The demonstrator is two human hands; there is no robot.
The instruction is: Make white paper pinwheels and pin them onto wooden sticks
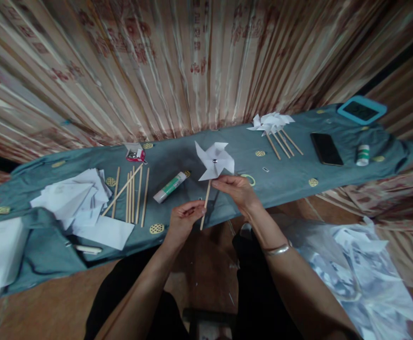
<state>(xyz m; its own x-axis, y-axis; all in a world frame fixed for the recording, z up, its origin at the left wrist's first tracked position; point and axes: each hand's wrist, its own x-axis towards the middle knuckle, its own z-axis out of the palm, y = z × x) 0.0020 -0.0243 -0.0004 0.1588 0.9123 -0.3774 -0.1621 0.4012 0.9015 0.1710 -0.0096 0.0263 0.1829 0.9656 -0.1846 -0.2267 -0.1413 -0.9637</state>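
A white paper pinwheel (219, 158) with a shiny pin at its centre stands on a thin wooden stick, upright in front of me. My left hand (187, 217) pinches the stick's lower part between thumb and fingers. Higher up, just below the paper blades, my right hand (235, 190) grips the same stick and may touch a blade; its exact contact is partly hidden. A glue stick (170, 187) lies left of the pinwheel. Further left are several loose wooden sticks (138, 196) and a small open box of pins (134, 153).
Folded white paper sheets (79, 193) are piled at the left near a white power bank (3, 252). Several pinwheels (272, 123) lie at the back right. Beyond them are a phone (326, 148), a second glue stick (363, 155) and a blue-framed clock (362, 109). A plastic bag (358, 269) sits lower right.
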